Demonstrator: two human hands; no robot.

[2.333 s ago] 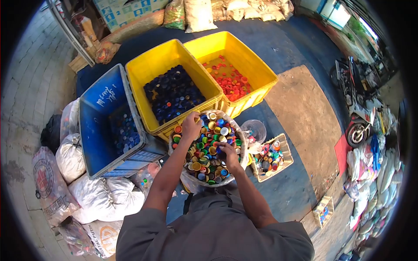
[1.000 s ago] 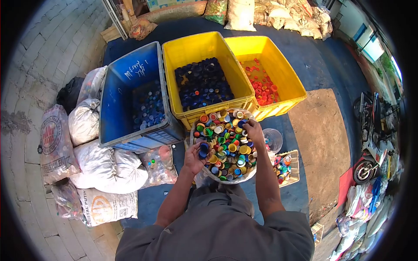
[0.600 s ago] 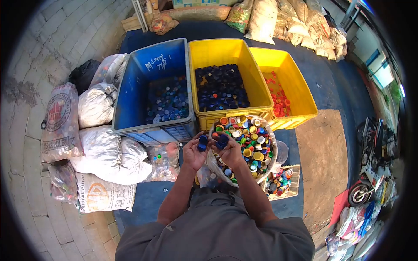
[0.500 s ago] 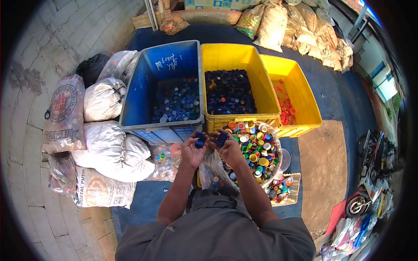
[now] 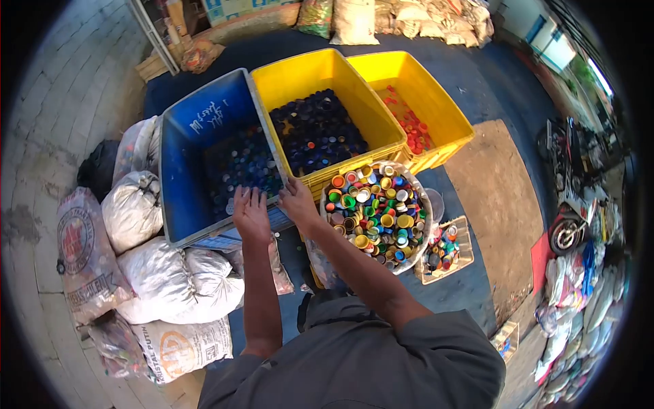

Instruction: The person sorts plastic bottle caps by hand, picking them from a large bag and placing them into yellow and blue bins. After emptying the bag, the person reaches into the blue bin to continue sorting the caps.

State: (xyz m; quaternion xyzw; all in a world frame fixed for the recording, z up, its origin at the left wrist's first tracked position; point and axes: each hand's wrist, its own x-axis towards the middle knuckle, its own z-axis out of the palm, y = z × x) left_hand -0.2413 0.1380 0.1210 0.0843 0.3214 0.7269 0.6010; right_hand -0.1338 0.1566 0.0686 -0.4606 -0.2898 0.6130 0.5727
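Observation:
My left hand reaches over the front rim of the blue bin, its fingers stretched out and apart and no cap visible in it. Inside that bin lie blue, white and green bottle caps. My right hand is at the bin's front right corner, beside the first yellow bin. Its fingers are curled, and whatever they may hold is hidden. Dark blue caps cover the floor of the first yellow bin. To the right of my right forearm stands a round, pale-rimmed container heaped with mixed-colour caps.
A second yellow bin holds red caps. A small basket of caps stands right of the round container. Stuffed white sacks line the left side. A motorbike is parked far right.
Both hands have moved left, from in front of the first yellow bin to the blue bin's front edge. The dark blue caps seen in them are no longer visible. The view has turned.

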